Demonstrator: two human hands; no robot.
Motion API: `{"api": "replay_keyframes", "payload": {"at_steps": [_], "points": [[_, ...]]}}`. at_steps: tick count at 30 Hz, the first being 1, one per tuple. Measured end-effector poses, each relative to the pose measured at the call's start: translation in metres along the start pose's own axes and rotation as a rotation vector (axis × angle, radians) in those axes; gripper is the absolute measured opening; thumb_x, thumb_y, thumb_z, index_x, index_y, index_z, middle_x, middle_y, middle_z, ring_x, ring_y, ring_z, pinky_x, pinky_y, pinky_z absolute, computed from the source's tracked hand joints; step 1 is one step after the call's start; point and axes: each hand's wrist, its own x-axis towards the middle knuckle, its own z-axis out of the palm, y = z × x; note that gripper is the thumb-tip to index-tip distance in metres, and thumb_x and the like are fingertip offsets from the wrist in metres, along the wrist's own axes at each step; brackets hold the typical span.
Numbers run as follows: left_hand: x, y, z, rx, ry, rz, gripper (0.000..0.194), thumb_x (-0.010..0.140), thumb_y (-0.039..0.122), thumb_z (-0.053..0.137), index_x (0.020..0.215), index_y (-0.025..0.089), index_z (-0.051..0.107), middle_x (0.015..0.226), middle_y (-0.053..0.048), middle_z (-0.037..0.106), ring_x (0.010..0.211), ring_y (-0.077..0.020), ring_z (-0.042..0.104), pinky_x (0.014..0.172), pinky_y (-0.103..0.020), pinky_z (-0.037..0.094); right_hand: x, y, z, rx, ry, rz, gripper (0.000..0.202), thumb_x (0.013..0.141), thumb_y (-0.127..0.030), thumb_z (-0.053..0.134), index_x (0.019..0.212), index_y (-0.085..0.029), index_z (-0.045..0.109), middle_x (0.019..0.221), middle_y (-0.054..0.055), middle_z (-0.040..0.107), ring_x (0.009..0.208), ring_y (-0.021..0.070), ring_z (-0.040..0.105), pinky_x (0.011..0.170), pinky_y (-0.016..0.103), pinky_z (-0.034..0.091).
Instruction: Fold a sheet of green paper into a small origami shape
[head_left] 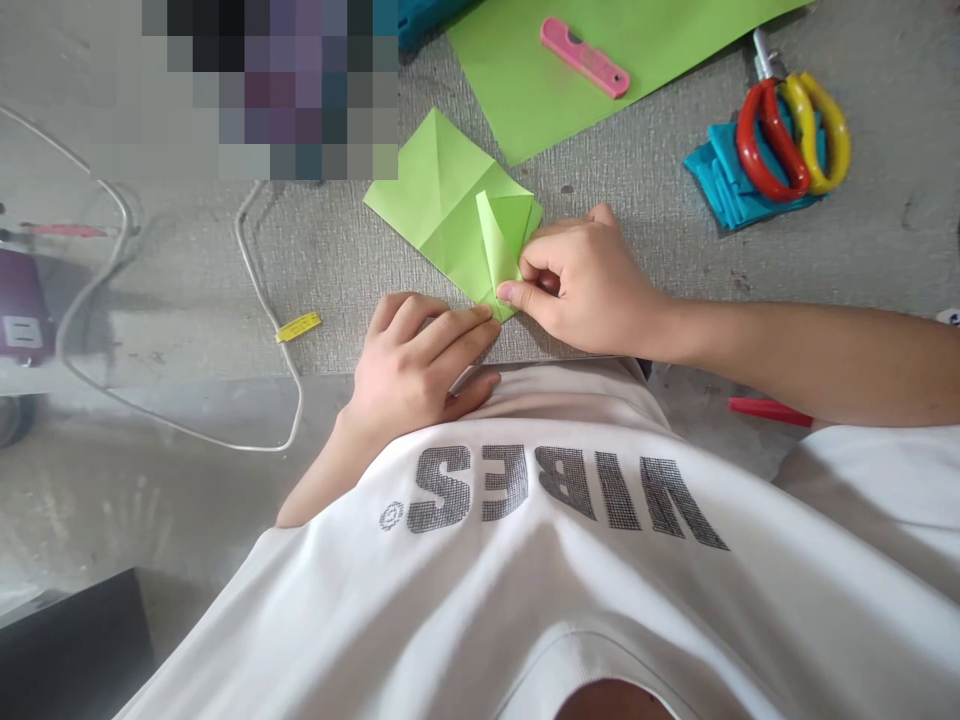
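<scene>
A light green sheet of folding paper [450, 190] lies near the front edge of the grey table, with crease lines across it and a narrow flap standing up on its right part. My right hand [581, 275] pinches the folded right side of this paper between thumb and fingers. The fingertips of my left hand [420, 355] rest on the paper's near corner, the fingers stretched out and the thumb apart below them. What lies under the right fingers is hidden.
Beyond lie a larger green sheet [502, 80] with a pink folding cutter [585, 58], and red-and-yellow-handled scissors [772, 150] on folded blue material [724, 185]. A white cable [259, 275] with a yellow tag [298, 327] loops over the table edge at left.
</scene>
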Motion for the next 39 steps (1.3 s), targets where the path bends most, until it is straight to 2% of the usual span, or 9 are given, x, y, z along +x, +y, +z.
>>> {"api": "replay_keyframes", "payload": {"at_steps": [9,13,24,30,33,39], "points": [[0.0018,0.0013,0.0017,0.003,0.057,0.028,0.044,0.117,0.059,0.072,0.141,0.025,0.086,0.13,-0.011,0.092,0.112,-0.0349,0.074,0.1,-0.056,0.054,0.002,-0.0009,-0.0016,0.0,-0.008,0.015,0.042,0.117,-0.047,0.073,0.082,-0.025,0.063,0.079,0.003,0.068,0.09,0.0271,0.069,0.103,0.05,0.045],[0.0026,0.002,0.0011,-0.006,0.037,0.013,0.045,0.117,0.061,0.072,0.144,0.027,0.085,0.132,-0.011,0.092,0.113,-0.0355,0.075,0.101,-0.057,0.055,0.0019,0.0,-0.0014,0.01,-0.002,0.01,0.044,0.117,-0.052,0.072,0.083,-0.026,0.063,0.078,0.003,0.068,0.089,0.0277,0.069,0.102,0.05,0.047],[0.0017,0.0009,0.0024,0.01,0.033,0.013,0.051,0.119,0.069,0.066,0.142,0.027,0.086,0.131,-0.011,0.091,0.112,-0.0349,0.072,0.1,-0.057,0.054,0.0032,-0.0014,-0.0032,0.003,-0.022,0.015,0.041,0.117,-0.046,0.071,0.083,-0.026,0.062,0.082,0.003,0.071,0.092,0.0282,0.07,0.104,0.052,0.046],[0.0024,0.0017,0.0025,0.016,0.032,0.014,0.053,0.119,0.071,0.065,0.141,0.027,0.086,0.132,-0.012,0.09,0.112,-0.0348,0.071,0.101,-0.056,0.053,0.0049,0.0012,-0.0088,0.018,-0.121,-0.04,0.039,0.106,-0.042,0.085,0.081,-0.025,0.06,0.089,0.005,0.073,0.102,0.0309,0.069,0.108,0.055,0.043],[0.0015,0.0011,0.0032,0.006,0.001,-0.009,0.054,0.119,0.071,0.065,0.142,0.028,0.086,0.133,-0.012,0.09,0.113,-0.0359,0.072,0.102,-0.058,0.053,0.0047,0.0038,-0.0084,0.029,-0.119,-0.05,0.032,0.1,-0.038,0.089,0.086,-0.025,0.064,0.092,0.005,0.073,0.106,0.032,0.069,0.107,0.053,0.043],[0.0013,0.0009,0.0024,-0.025,0.004,-0.017,0.052,0.118,0.069,0.067,0.143,0.028,0.086,0.134,-0.013,0.089,0.114,-0.0365,0.071,0.103,-0.058,0.053,0.0057,0.0069,-0.0058,0.07,-0.11,-0.055,0.023,0.101,-0.039,0.088,0.094,-0.027,0.07,0.1,0.007,0.079,0.117,0.0366,0.07,0.104,0.051,0.045]]}}
